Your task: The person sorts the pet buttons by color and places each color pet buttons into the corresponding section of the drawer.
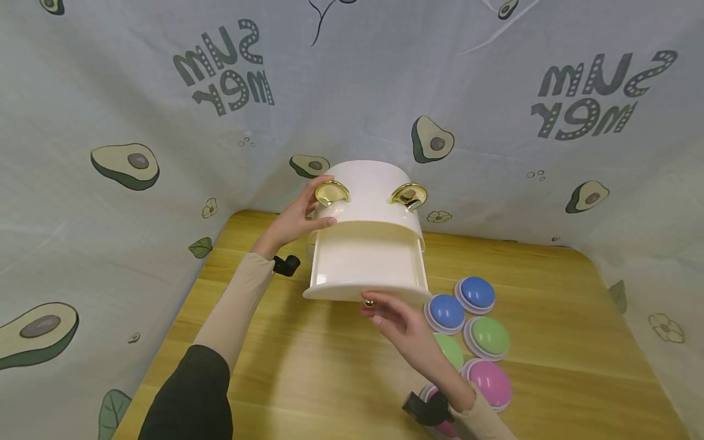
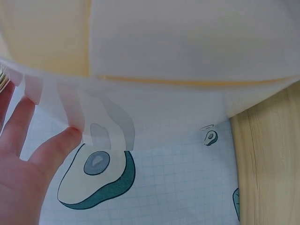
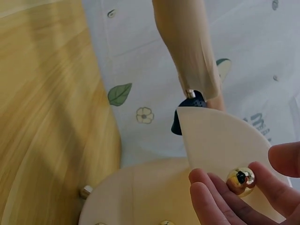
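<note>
A white rounded storage box (image 1: 374,201) with two gold ear-shaped pieces (image 1: 332,193) stands near the back of the table. Its drawer (image 1: 365,253) is pulled out, with its bare inside showing. My left hand (image 1: 297,214) rests on the box's left side, thumb by the front edge and fingers near the gold ear. In the left wrist view, its fingertips (image 2: 72,133) touch the glossy wall. At the drawer front (image 3: 215,136), my right hand (image 1: 404,330) has the small gold knob (image 3: 241,181) between its index finger and the other fingers; the thumb stands apart.
Several round push buttons in blue (image 1: 477,292), green (image 1: 489,336) and pink (image 1: 491,383) lie right of the drawer, some partly under the right forearm. A wooden table (image 1: 577,342) carries everything. Avocado-print cloth (image 1: 357,91) hangs behind and at the sides.
</note>
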